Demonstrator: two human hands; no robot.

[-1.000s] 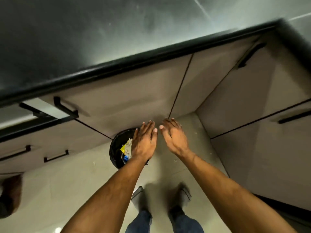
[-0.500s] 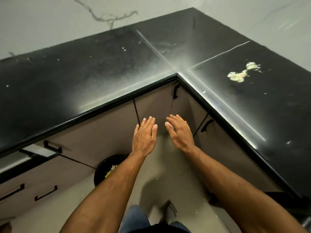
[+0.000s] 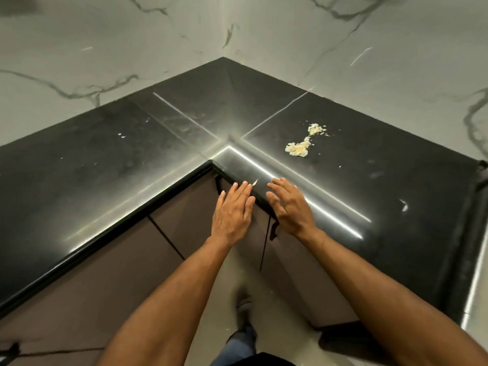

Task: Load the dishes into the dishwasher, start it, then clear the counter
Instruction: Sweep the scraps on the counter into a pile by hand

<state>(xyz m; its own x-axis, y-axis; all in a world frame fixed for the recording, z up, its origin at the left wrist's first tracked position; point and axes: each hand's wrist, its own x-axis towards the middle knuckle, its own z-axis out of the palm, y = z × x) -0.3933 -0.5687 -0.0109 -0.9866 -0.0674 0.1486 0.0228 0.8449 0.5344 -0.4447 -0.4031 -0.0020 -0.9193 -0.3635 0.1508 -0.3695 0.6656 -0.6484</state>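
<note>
Cabinet fronts [image 3: 111,270] sit in shadow; both hands, left [image 3: 232,212] and right [image 3: 290,207], hover flat-fingered, holding nothing, at the black tabletop [image 3: 105,167] bearing crumbs [image 3: 298,147].

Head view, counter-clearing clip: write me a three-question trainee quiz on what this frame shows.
1. True or false: the left hand is gripping a cloth.
2. Multiple choice: the pale food scraps lie on the black counter
A. left of the inner corner
B. right of the inner corner, beyond the right hand
C. on the floor
3. Fill in: just past the left fingertips, one small pale ____ lies near the counter edge.

Key: 1 false, both hands are open and empty; 2 B; 3 scrap.
</note>
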